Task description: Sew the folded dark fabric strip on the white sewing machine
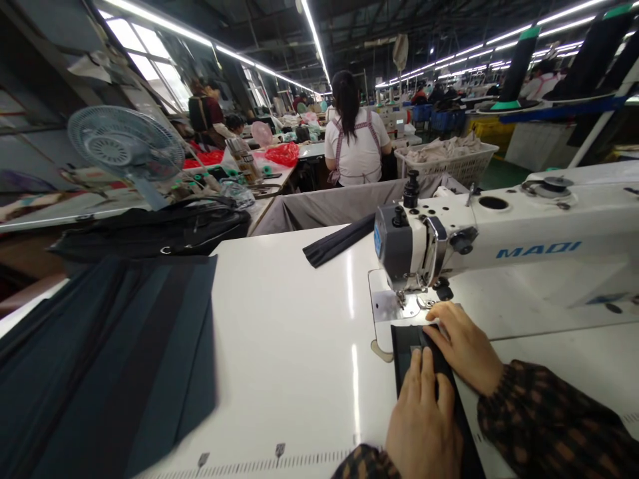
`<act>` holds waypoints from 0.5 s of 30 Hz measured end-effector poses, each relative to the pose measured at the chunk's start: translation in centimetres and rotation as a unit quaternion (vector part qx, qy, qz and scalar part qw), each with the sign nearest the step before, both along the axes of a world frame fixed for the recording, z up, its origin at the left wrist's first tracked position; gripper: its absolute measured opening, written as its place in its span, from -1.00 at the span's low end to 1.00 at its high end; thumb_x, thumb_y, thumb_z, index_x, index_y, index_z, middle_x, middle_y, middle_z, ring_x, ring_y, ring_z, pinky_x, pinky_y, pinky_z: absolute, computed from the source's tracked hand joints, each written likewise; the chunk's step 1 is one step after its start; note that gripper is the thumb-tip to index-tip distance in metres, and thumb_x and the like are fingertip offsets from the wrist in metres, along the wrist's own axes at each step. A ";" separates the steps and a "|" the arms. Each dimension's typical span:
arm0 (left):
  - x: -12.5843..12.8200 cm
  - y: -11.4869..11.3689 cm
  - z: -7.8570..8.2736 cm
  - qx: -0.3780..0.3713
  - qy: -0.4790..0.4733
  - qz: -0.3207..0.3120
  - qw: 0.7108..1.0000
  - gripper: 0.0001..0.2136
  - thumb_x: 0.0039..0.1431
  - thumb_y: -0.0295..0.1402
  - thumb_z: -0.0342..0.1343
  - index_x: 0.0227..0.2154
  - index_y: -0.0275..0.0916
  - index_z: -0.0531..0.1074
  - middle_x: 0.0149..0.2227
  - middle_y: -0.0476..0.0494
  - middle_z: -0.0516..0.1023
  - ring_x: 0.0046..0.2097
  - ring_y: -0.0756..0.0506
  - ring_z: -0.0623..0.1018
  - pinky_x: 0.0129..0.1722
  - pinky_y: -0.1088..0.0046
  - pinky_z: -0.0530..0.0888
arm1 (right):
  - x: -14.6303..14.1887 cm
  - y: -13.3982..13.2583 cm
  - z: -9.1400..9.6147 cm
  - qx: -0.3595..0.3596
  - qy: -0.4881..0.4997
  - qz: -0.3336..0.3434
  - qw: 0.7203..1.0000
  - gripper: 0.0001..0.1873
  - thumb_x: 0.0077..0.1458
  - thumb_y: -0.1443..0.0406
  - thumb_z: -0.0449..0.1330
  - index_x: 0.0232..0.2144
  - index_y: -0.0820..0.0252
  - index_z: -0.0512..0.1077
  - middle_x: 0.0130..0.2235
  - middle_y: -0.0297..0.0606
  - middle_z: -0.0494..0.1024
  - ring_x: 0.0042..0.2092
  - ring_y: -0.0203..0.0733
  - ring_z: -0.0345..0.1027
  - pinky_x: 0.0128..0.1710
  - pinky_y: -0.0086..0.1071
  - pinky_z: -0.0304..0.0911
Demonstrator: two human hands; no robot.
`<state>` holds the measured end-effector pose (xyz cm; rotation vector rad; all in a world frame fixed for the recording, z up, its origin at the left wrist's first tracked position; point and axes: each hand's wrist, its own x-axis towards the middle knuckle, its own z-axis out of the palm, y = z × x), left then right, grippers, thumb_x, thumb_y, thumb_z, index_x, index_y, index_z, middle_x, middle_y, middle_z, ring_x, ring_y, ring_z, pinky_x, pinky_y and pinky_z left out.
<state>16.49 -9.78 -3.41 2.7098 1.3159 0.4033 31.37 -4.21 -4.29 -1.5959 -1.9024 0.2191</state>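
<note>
A long dark fabric strip [403, 372] lies lengthwise on the white sewing table, its far end just short of the sewing machine's [419, 246] needle plate. My left hand [424, 412] rests flat on the strip, fingers stretched toward the needle area, over a small paler patch. At the strip's far right edge is my right hand [466, 342], thumb and forefinger close together on the fabric. The fingertips are near the presser foot [401, 299]. Part of the strip is hidden beneath both hands.
Another dark strip [337, 243] lies behind the machine head. Dark blue-green fabric panels [164, 359] cover the table's left side, with a black bag-like piece [150, 229] beyond. A fan [124, 143] stands at left. A person [357, 133] sits ahead, beside a white basket [449, 163].
</note>
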 end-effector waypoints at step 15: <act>-2.5 -0.3 1.9 -0.054 -0.137 0.227 0.963 -0.65 0.16 -0.36 -0.13 0.02 -0.30 0.11 -0.14 -0.25 0.40 -0.12 -0.13 0.46 -0.17 0.33 0.46 | -1.1 -5.7 -0.9 0.058 -0.224 0.109 0.967 -0.51 0.17 0.29 -0.13 0.13 0.42 0.03 0.17 -0.03 0.00 0.19 -0.01 -0.18 0.09 -0.10 0.09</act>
